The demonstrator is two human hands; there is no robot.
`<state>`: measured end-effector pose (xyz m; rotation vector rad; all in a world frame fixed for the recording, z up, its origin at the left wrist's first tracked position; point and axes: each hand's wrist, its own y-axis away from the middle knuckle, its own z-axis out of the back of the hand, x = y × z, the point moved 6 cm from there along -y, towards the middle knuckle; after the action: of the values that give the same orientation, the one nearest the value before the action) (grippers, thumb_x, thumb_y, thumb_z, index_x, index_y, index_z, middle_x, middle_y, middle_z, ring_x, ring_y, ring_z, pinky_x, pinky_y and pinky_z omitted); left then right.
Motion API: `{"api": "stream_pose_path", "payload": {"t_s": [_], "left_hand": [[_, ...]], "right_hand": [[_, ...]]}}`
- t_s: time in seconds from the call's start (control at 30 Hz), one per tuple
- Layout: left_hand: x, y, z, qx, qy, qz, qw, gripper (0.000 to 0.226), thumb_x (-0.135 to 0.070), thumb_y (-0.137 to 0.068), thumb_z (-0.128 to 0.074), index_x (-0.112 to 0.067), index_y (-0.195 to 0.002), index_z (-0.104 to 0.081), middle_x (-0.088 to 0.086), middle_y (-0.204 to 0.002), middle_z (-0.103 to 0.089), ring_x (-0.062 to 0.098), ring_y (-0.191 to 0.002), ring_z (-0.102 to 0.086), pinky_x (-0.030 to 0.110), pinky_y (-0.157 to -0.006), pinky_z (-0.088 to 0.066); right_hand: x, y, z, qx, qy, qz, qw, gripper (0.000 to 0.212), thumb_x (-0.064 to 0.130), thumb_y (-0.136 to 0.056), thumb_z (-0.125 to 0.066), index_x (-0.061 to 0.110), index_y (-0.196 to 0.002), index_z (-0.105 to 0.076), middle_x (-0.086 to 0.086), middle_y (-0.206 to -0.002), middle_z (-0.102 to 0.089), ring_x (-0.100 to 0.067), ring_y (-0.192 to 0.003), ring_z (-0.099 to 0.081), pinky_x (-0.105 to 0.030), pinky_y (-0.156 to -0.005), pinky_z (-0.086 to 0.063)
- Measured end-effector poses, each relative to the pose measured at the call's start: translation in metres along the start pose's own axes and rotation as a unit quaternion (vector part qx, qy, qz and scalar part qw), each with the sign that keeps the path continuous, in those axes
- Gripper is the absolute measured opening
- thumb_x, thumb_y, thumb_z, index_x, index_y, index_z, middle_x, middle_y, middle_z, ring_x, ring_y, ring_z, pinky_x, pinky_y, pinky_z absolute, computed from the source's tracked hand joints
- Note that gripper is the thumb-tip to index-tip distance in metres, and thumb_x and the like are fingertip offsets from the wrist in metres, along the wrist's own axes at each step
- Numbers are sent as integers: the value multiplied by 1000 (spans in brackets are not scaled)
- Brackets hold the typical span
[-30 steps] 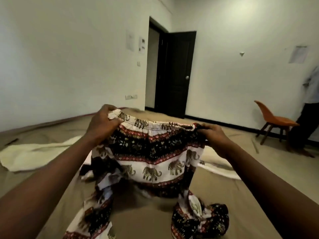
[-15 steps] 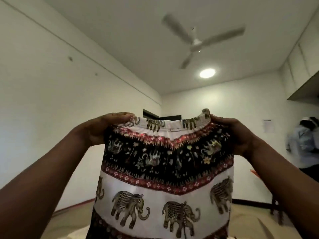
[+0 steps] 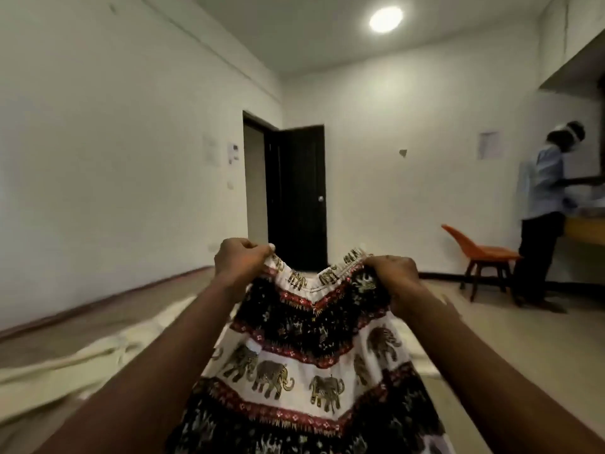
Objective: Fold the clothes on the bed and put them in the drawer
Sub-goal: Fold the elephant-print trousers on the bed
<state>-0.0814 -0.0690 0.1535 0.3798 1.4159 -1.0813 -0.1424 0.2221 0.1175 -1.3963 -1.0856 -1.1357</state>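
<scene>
I hold up a pair of elephant-print trousers (image 3: pixel 314 362), patterned in white, black and red, by the waistband. My left hand (image 3: pixel 240 260) pinches the waistband's left corner, and my right hand (image 3: pixel 393 276) grips its right corner. The band sags in a V between them. The cloth hangs down in front of me over the tan bed (image 3: pixel 82 309), and its lower end runs out of view. A cream garment (image 3: pixel 65 365) lies spread on the bed to the left. No drawer is in view.
A dark door (image 3: pixel 296 198) stands open at the far wall. An orange chair (image 3: pixel 481 253) is at the right, and beside it a person (image 3: pixel 543 217) stands at a wooden counter (image 3: pixel 586 231).
The trousers went from low over the bed to high overhead, and now sit lower again at chest height. My hands have come closer together, so the waistband sags.
</scene>
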Motion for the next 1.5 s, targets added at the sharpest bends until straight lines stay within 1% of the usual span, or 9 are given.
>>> {"api": "stream_pose_path", "payload": {"t_s": [0.33, 0.5, 0.77, 0.87, 0.97, 1.1, 1.17, 1.27, 1.5], "left_hand": [[230, 213, -93, 162, 67, 227, 958, 14, -14, -88, -81, -13, -101, -76, 7, -86, -78, 24, -82, -77, 41, -77, -64], [263, 231, -89, 172, 74, 297, 936, 5, -5, -92, -72, -4, -97, -73, 14, -91, -77, 23, -84, -75, 34, -76, -62], [275, 223, -82, 190, 99, 372, 903, 39, -44, -89, -75, -7, -101, -78, 10, -94, -79, 23, -83, -77, 40, -78, -64], [280, 216, -74, 213, 44, 328, 919, 29, -38, -92, -75, -12, -105, -76, 8, -98, -79, 21, -87, -77, 41, -82, -64], [268, 194, -60, 230, -185, 91, 951, 34, -50, -88, -75, -25, -111, -73, -12, -104, -76, 9, -93, -72, 34, -83, -58], [244, 193, -66, 338, -333, -138, 869, 27, -33, -86, -76, -36, -111, -67, -23, -98, -62, 3, -85, -57, 29, -71, -41], [245, 196, -68, 375, -355, -152, 843, 32, -21, -82, -74, -37, -109, -65, -23, -97, -58, 3, -89, -54, 28, -73, -40], [252, 195, -63, 402, -348, -107, 840, 35, -14, -78, -70, -39, -102, -62, -21, -92, -64, 3, -84, -58, 33, -71, -48], [237, 206, -68, 338, -401, -100, 845, 84, -34, -82, -63, -33, -157, -25, -11, -119, -65, 13, -102, -62, 41, -107, -42]], "right_hand": [[-268, 156, -11, 41, -80, -97, 991, 24, 2, -93, -70, 17, -108, -79, 5, -103, -80, -13, -102, -75, -28, -89, -60], [-307, 175, -15, 85, -59, -128, 986, 28, 5, -97, -66, 22, -116, -78, 5, -116, -77, -16, -115, -71, -45, -100, -57], [-307, 179, -35, 161, 47, 12, 986, 31, 9, -96, -67, 31, -115, -79, 21, -132, -64, -1, -125, -58, -29, -95, -58], [-306, 181, -39, 202, 58, 33, 977, 23, 9, -96, -65, 23, -105, -81, 17, -128, -65, -6, -123, -61, -29, -92, -59], [-299, 171, -34, 140, 14, 21, 990, 14, 24, -97, -61, 29, -95, -74, 2, -102, -71, -18, -94, -70, -41, -74, -61], [-296, 141, -25, 143, 31, 13, 989, 57, 1, -94, -65, 41, -134, -58, 2, -128, -62, -19, -69, -61, -32, -58, -56], [-302, 130, -29, 240, 11, -40, 970, 84, -9, -89, -64, 42, -151, -42, 10, -142, -57, -33, -72, -59, -45, -63, -57], [-307, 122, -31, 335, 59, -66, 938, 71, -3, -89, -71, 37, -146, -53, 4, -128, -69, -35, -78, -67, -48, -74, -61], [-296, 123, -36, 239, 173, 23, 955, 35, 30, -83, -86, 42, -110, -69, 7, -92, -75, -20, -74, -70, -44, -68, -63]]}}
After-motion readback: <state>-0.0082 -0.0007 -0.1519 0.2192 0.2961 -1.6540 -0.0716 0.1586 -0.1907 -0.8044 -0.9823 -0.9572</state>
